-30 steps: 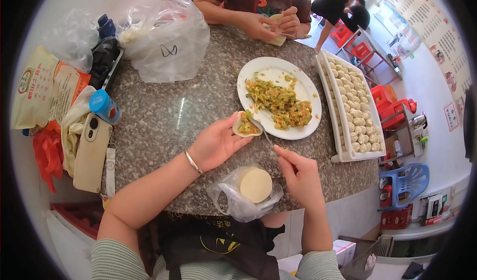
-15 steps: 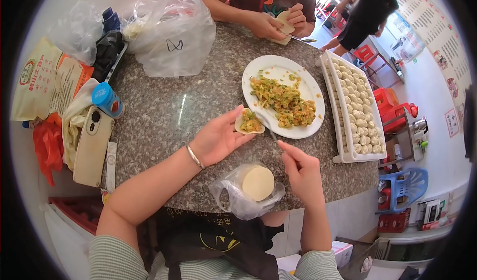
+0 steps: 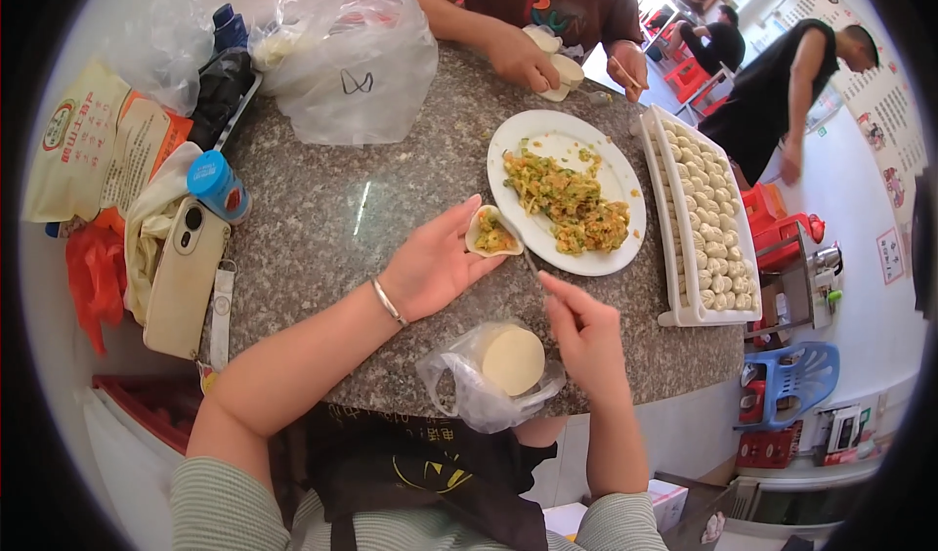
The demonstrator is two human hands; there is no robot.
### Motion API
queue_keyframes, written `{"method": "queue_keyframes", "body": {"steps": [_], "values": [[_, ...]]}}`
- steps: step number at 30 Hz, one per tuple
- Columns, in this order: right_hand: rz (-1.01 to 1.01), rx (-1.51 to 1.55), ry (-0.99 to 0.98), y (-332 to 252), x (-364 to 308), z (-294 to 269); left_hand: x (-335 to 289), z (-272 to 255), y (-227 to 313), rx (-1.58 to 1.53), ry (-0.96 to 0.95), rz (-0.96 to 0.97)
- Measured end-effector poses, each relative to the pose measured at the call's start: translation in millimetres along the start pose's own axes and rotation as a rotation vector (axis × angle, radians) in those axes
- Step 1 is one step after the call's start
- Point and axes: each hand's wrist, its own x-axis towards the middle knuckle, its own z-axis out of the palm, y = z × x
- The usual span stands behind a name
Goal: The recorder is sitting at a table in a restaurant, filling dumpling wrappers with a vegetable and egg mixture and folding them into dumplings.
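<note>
A round dumpling wrapper [image 3: 512,246] with chopped yellow-green filling rests on the fingers of my left hand [image 3: 432,263], which is cupped palm up. My right hand [image 3: 589,333] grips the handle of a slim metal utensil [image 3: 531,260]. Its head meets the wrapper's edge beside the plate; whether it is a spoon or a spatula I cannot tell. Just beyond my hands sits a white oval plate [image 3: 513,131] bearing a heap of filling [image 3: 567,202]. Nearer me, a stack of round wrappers [image 3: 514,360] lies in an open clear plastic bag [image 3: 469,395].
A white tray [image 3: 672,302] of pleated dumplings [image 3: 708,214] stands at right. Across the table a person [image 3: 532,58] holds wrappers and a thin stick. Bulging plastic bag [image 3: 347,72], blue-lidded canister [image 3: 217,188] and phone [image 3: 181,282] sit left. Another person [image 3: 791,102] stands beyond.
The utensil has drawn slightly back from the filling toward the wrapper's edge. The person opposite has moved their hands apart. The person in black has moved right and bends forward.
</note>
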Motion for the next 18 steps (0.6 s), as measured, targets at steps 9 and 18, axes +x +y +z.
{"method": "queue_keyframes", "body": {"steps": [9, 18], "values": [[0.046, 0.046, 0.044, 9.1, 6.6, 0.5, -0.1, 2.6, 1.9, 0.037, -0.013, 0.005], [0.089, 0.027, 0.021, 2.8, 1.1, -6.0, 0.4, 1.1, 0.7, 0.057, -0.036, -0.015]]}}
